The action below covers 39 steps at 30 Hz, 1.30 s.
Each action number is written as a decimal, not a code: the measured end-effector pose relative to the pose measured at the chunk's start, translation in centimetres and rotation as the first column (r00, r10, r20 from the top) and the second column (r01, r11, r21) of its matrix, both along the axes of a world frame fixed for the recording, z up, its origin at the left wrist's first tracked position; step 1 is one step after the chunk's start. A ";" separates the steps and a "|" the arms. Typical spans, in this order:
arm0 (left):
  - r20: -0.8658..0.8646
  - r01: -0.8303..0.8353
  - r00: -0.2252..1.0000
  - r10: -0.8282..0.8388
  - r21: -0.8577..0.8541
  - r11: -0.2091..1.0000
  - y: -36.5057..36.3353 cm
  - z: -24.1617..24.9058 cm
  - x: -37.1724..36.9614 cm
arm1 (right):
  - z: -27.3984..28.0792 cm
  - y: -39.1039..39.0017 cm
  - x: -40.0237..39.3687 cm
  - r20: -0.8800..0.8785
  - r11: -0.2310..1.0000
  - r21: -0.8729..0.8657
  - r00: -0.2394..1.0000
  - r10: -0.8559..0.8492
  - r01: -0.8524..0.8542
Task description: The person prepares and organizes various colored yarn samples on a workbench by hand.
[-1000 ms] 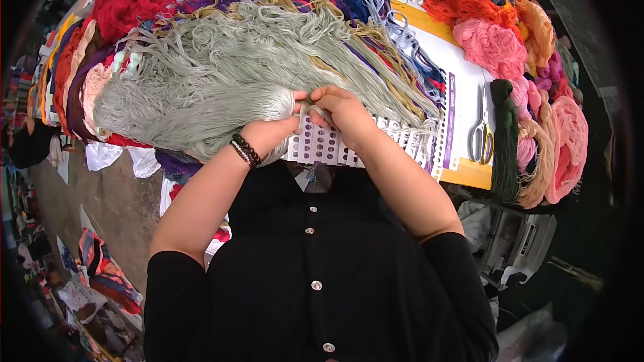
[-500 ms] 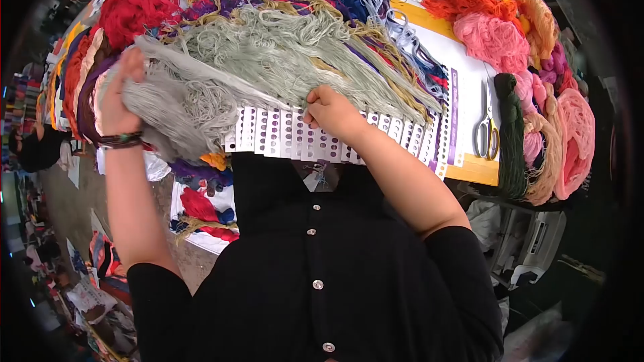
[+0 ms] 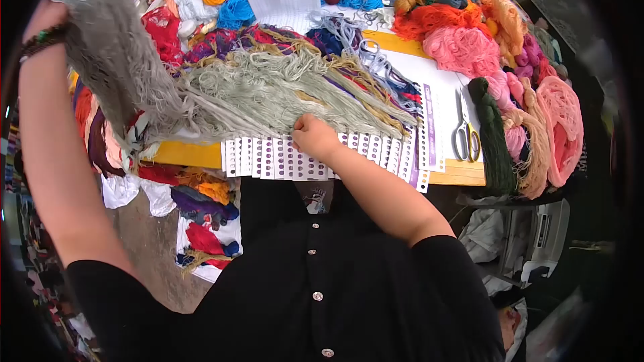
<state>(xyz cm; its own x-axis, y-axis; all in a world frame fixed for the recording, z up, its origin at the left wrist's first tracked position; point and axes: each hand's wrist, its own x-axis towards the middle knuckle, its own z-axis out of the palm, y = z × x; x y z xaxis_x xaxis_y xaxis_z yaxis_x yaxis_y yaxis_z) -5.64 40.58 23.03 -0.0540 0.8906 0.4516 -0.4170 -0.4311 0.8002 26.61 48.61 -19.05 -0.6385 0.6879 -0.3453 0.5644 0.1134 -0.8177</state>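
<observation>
High at the left, my left hand (image 3: pixel 52 19) grips a long bundle of grey embroidery thread (image 3: pixel 114 33), its fingers partly hidden by the strands. The bundle hangs down and stretches right toward a row of overlapping white punched cards (image 3: pixel 272 159). My right hand (image 3: pixel 314 138) is closed at the cards' top edge, where the grey strands meet them; what its fingertips pinch is hidden. Pale grey-green thread (image 3: pixel 251 90) lies spread just beyond this hand, over purple, red and olive threads (image 3: pixel 295 40).
Scissors (image 3: pixel 463 127) lie on white paper to the right, beside a dark green skein (image 3: pixel 493 137) and pink thread (image 3: pixel 463 50). A printed sheet (image 3: pixel 285 1) stands among blue skeins at the back. The table's wooden edge (image 3: pixel 188 154) shows at front left.
My left hand has swung up and to the left, lifting the grey thread and drawing it out. My right hand stays closed at the cards. The camera view has shifted a little.
</observation>
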 end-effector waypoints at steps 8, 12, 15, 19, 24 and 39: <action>-0.075 -0.207 0.977 0.198 -0.528 0.823 -2.4 -25.7 18.7 | 2.8 -0.9 3.1 -0.509 0.982 -0.165 0.845 -0.160 0.087; 0.119 0.010 0.989 0.084 -0.626 0.780 -6.0 -29.8 22.3 | 9.7 -1.8 5.3 -0.653 0.987 -0.157 0.753 -0.081 -0.031; 0.089 -0.048 0.987 0.134 -0.632 0.774 -6.3 -29.8 23.8 | 10.0 -3.1 4.2 -0.787 0.950 -0.129 0.612 0.075 -0.283; -0.021 -0.176 0.979 0.201 -0.582 0.794 -7.1 -30.9 24.2 | 11.4 -4.5 3.9 -0.601 0.860 -0.454 0.793 -0.102 -0.233; -0.060 -0.170 0.985 0.164 -0.541 0.824 -7.4 -30.4 24.0 | 10.9 -4.3 4.3 -0.659 0.789 -0.519 0.742 -0.125 -0.328; -0.091 -0.279 0.957 0.276 -0.557 0.782 -6.4 -31.5 25.8 | 12.0 -3.1 6.0 -0.595 0.829 -0.502 0.794 -0.125 -0.246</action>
